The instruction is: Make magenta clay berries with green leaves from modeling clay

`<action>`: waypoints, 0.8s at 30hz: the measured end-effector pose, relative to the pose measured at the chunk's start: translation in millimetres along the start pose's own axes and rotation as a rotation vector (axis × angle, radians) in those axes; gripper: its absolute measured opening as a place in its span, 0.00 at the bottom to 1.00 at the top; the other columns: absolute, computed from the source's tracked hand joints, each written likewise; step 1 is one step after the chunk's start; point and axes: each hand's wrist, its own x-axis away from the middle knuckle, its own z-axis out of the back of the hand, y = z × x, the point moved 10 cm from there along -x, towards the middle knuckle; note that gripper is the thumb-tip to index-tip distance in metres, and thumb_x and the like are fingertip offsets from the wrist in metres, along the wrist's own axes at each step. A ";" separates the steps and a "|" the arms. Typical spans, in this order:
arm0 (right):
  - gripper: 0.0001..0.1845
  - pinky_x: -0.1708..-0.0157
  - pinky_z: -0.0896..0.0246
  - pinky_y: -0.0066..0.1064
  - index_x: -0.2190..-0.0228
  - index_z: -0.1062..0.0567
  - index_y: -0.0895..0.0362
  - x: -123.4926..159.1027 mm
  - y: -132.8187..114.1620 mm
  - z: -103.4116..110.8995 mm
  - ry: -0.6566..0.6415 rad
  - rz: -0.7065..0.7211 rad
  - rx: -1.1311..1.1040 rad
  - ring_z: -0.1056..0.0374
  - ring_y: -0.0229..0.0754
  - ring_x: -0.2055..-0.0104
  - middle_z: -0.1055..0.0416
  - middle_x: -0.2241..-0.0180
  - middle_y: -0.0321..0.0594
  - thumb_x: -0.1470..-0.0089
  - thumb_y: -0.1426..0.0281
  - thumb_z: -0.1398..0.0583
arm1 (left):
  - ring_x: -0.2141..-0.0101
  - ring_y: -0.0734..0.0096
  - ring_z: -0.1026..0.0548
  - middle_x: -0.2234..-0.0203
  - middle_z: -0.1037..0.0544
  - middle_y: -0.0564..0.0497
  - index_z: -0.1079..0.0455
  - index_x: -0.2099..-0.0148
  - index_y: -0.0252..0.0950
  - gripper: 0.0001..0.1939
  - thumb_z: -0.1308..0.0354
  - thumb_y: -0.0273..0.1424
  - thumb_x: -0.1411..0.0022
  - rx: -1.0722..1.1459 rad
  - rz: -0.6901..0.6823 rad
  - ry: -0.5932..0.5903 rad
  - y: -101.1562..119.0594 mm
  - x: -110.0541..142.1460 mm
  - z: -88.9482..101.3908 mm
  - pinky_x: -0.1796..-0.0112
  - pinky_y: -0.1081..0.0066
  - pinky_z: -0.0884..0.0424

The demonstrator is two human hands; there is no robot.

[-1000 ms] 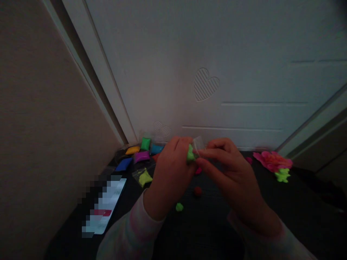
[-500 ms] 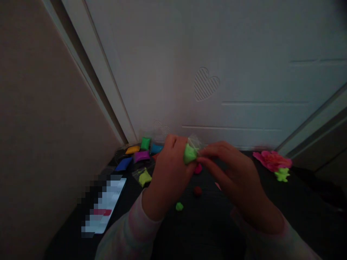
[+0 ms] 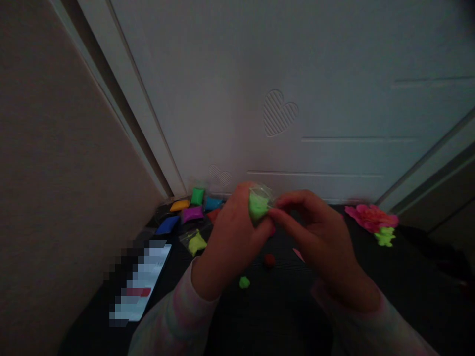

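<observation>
Dark counter point(image 3: 270, 316) backs onto a white panel point(image 3: 200, 84); large striped heart point(image 3: 280, 113) and smaller heart point(image 3: 220, 175) in relief on it, plus straight grooves. Brownish wall point(image 3: 55, 173) at left. Phone point(image 3: 154, 267) on the counter's left side, screen lit, partly blocked out by pixelation. Beyond it, packets clustered: blue point(image 3: 167, 225), purple point(image 3: 192, 214), yellow-orange point(image 3: 179, 204), green point(image 3: 197, 196), light blue point(image 3: 213, 203). Yellow lump point(image 3: 197, 243) in clear wrap sits nearer. Far right: pink flower shape point(image 3: 372, 218), bright yellow-green piece point(image 3: 385, 237) at its near edge. Dim lighting; right-hand corner unreadable.
</observation>
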 end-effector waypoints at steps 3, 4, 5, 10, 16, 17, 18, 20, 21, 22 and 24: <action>0.03 0.68 0.38 0.29 0.73 0.31 0.54 -0.6 6.0 5.8 0.037 -0.048 -0.099 0.34 0.37 0.68 0.32 0.71 0.34 0.52 0.69 0.40 | 0.57 0.69 0.31 0.55 0.30 0.48 0.47 0.45 0.38 0.25 0.47 0.34 0.44 0.201 0.024 -0.104 1.1 0.8 -4.7 0.57 0.68 0.34; 0.02 0.69 0.38 0.28 0.73 0.31 0.54 -1.1 5.5 7.3 0.034 -0.046 -0.134 0.34 0.36 0.67 0.32 0.70 0.34 0.52 0.70 0.41 | 0.55 0.69 0.31 0.53 0.31 0.48 0.46 0.44 0.38 0.24 0.49 0.35 0.43 0.271 0.036 -0.135 1.0 0.6 -5.6 0.56 0.69 0.35; 0.02 0.69 0.37 0.27 0.73 0.31 0.53 -1.6 4.8 8.7 0.029 -0.044 -0.164 0.34 0.36 0.67 0.31 0.69 0.33 0.52 0.70 0.41 | 0.54 0.70 0.31 0.53 0.30 0.49 0.44 0.44 0.39 0.22 0.51 0.36 0.41 0.335 0.051 -0.148 0.4 0.0 -5.1 0.55 0.70 0.35; 0.03 0.72 0.36 0.26 0.70 0.30 0.54 -0.2 2.1 15.3 0.010 -0.072 -0.169 0.32 0.36 0.67 0.29 0.68 0.34 0.51 0.70 0.41 | 0.62 0.74 0.27 0.62 0.23 0.54 0.28 0.58 0.39 0.13 0.50 0.35 0.41 0.488 0.093 -0.085 -5.3 -4.9 5.1 0.61 0.76 0.32; 0.01 0.75 0.38 0.24 0.72 0.30 0.53 3.4 -2.8 23.9 0.080 -0.079 -0.034 0.32 0.34 0.73 0.29 0.74 0.31 0.51 0.71 0.41 | 0.69 0.77 0.26 0.70 0.21 0.57 0.25 0.65 0.39 0.09 0.45 0.34 0.44 0.509 0.091 -0.013 -6.8 -2.4 10.3 0.68 0.81 0.33; 0.02 0.76 0.38 0.23 0.72 0.30 0.53 3.8 -4.7 25.3 0.096 -0.070 -0.019 0.33 0.33 0.74 0.30 0.75 0.31 0.51 0.71 0.41 | 0.70 0.78 0.26 0.71 0.21 0.57 0.25 0.65 0.39 0.08 0.45 0.33 0.45 0.486 0.078 -0.001 -5.9 -2.0 11.8 0.70 0.81 0.33; 0.02 0.76 0.38 0.23 0.72 0.30 0.53 4.2 -6.7 26.9 0.112 -0.059 -0.009 0.33 0.32 0.74 0.30 0.76 0.30 0.52 0.72 0.41 | 0.72 0.78 0.26 0.73 0.22 0.57 0.25 0.66 0.39 0.08 0.45 0.33 0.45 0.451 0.057 0.007 -4.2 -1.5 13.3 0.71 0.82 0.33; 0.03 0.77 0.39 0.22 0.73 0.31 0.52 5.1 -9.6 30.1 0.143 -0.046 0.001 0.33 0.32 0.75 0.31 0.76 0.29 0.52 0.72 0.41 | 0.73 0.79 0.27 0.75 0.22 0.57 0.25 0.68 0.39 0.07 0.45 0.33 0.45 0.360 0.005 0.030 0.4 -0.8 17.6 0.72 0.82 0.34; 0.04 0.78 0.39 0.22 0.73 0.32 0.52 5.5 -10.6 31.5 0.155 -0.042 0.004 0.33 0.32 0.75 0.31 0.76 0.29 0.52 0.73 0.40 | 0.72 0.79 0.27 0.75 0.22 0.57 0.25 0.69 0.38 0.07 0.45 0.32 0.45 0.315 -0.021 0.047 2.8 -0.3 20.4 0.71 0.82 0.34; 0.05 0.78 0.39 0.22 0.73 0.32 0.52 5.9 -11.5 32.7 0.164 -0.037 0.008 0.33 0.32 0.75 0.31 0.76 0.29 0.53 0.73 0.40 | 0.71 0.79 0.27 0.74 0.22 0.57 0.26 0.69 0.38 0.07 0.45 0.32 0.44 0.281 -0.041 0.053 4.8 0.0 22.3 0.70 0.81 0.34; 0.05 0.77 0.38 0.23 0.72 0.32 0.52 6.5 -13.6 33.7 0.169 -0.019 0.020 0.33 0.32 0.74 0.31 0.75 0.29 0.53 0.74 0.40 | 0.70 0.79 0.27 0.73 0.22 0.56 0.26 0.68 0.37 0.07 0.45 0.31 0.44 0.256 -0.061 0.020 7.3 0.2 22.1 0.69 0.81 0.34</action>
